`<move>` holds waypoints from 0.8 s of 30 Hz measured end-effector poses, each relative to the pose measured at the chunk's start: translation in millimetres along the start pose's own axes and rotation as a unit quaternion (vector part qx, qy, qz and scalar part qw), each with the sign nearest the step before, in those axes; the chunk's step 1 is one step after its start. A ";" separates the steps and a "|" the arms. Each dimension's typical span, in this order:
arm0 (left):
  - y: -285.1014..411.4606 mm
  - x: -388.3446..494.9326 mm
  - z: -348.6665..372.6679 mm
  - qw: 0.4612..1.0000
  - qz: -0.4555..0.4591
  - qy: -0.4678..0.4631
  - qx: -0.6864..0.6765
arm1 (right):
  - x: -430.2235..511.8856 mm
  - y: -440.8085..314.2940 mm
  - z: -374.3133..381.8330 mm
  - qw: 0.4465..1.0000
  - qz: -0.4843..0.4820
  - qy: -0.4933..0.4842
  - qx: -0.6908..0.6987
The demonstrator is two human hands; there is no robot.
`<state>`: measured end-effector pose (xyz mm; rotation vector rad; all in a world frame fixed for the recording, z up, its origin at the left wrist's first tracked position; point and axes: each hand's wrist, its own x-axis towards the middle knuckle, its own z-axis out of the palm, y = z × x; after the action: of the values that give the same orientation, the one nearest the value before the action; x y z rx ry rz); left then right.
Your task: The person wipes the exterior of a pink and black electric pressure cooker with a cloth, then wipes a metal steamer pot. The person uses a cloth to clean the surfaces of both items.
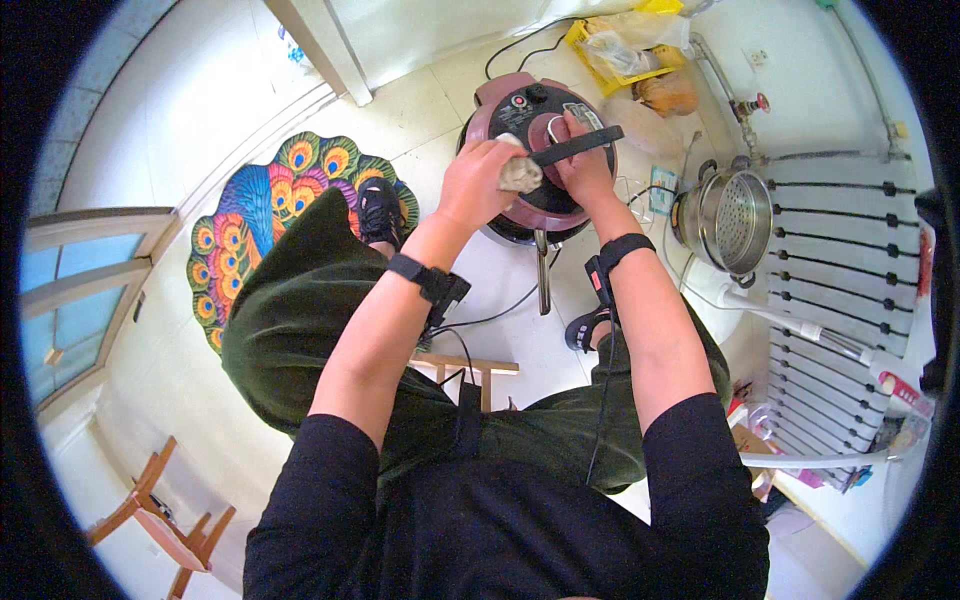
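Note:
My left hand [480, 180] grips a bunched pale cloth [521, 174] at the left side of a pink and black electric cooker [506, 120]. The cooker stands in front of me and bears a dark knob and a round button. A black handle-like bar [604, 138] crosses above my right hand [587, 169]. My right fingers reach beneath it to the pink middle of the lid, beside a silver ring [553, 129]. Their grip is partly hidden by the bar. A metal handle [543, 277] points from the cooker's near side towards me.
A stainless steamer pot [739, 217] stands right of the cooker, near a slatted rack [840, 240]. Behind are a yellow basket [600, 71] with plastic bags and a pipe with a red valve [761, 103]. A peacock-patterned mat [292, 187] lies left; cables cross the floor.

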<state>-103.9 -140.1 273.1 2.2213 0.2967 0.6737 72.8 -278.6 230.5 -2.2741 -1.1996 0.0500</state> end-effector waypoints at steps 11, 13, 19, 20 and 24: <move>77.0 108.6 65.5 0.971 -0.067 -0.179 0.145 | -9.9 13.8 13.7 0.999 -0.020 -0.011 -0.032; 76.1 110.0 65.7 0.967 -0.122 -0.194 0.111 | -10.6 19.8 17.0 0.988 -0.053 -0.024 -0.143; 40.5 43.2 31.9 0.999 -0.004 -0.015 -0.040 | -8.9 12.3 7.1 0.986 -0.125 0.023 -0.110; 33.0 29.2 26.7 0.998 -0.021 0.001 -0.051 | -7.3 7.6 4.6 0.996 -0.081 0.026 -0.031; -3.9 -22.3 6.0 0.987 -0.108 0.095 -0.067 | -2.2 -7.6 -3.5 1.000 0.008 -0.013 -0.001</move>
<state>-119.1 -150.4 258.6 1.9665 0.5636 0.7627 66.8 -278.5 236.7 -2.2916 -1.1956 0.0848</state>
